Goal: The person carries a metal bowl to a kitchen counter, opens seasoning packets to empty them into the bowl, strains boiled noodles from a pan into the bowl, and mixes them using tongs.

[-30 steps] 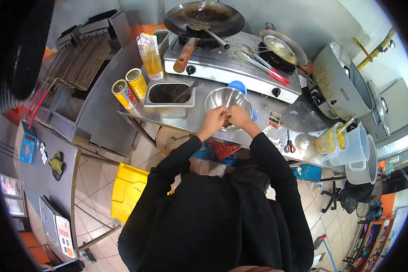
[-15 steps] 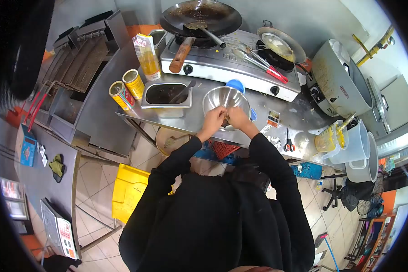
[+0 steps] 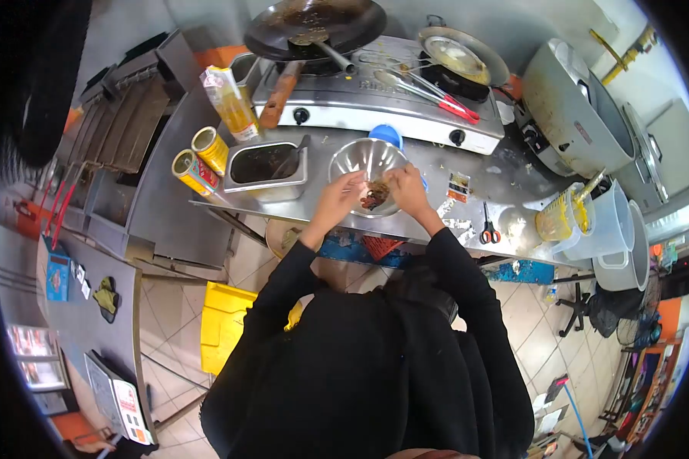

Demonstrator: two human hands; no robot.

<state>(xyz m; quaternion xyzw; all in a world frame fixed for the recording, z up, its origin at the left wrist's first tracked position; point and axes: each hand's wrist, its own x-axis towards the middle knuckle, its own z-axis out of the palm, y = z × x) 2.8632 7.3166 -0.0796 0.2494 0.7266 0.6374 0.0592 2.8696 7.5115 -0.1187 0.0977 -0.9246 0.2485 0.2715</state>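
Note:
A shiny metal mixing bowl (image 3: 343, 159) stands near the front edge of the steel table. Dark reddish-brown pieces (image 3: 374, 196), too small to name, lie in it. Over the bowl's left side is my left hand (image 3: 342, 193), its fingers bent and the tips drawn together; anything between them is too small to make out. My right hand (image 3: 407, 188) is at the right rim, thumb and fingers pinched, with what they hold hidden. A gap separates the two hands, and the pieces show between them.
A rectangular steel container (image 3: 266, 170) of dark sauce, cans (image 3: 209, 150) and an oil pouch (image 3: 233, 105) stand left. Behind is a gas stove (image 3: 375, 115) with a wok (image 3: 314, 27) and tongs (image 3: 436, 98). Scissors (image 3: 489, 228), a small packet (image 3: 458, 187) and a yellow-stained jug (image 3: 556, 223) are right.
My hands, close together over the bowl before, have moved apart to left and right. The dark pieces in the bowl now show between them. The view has shifted slightly.

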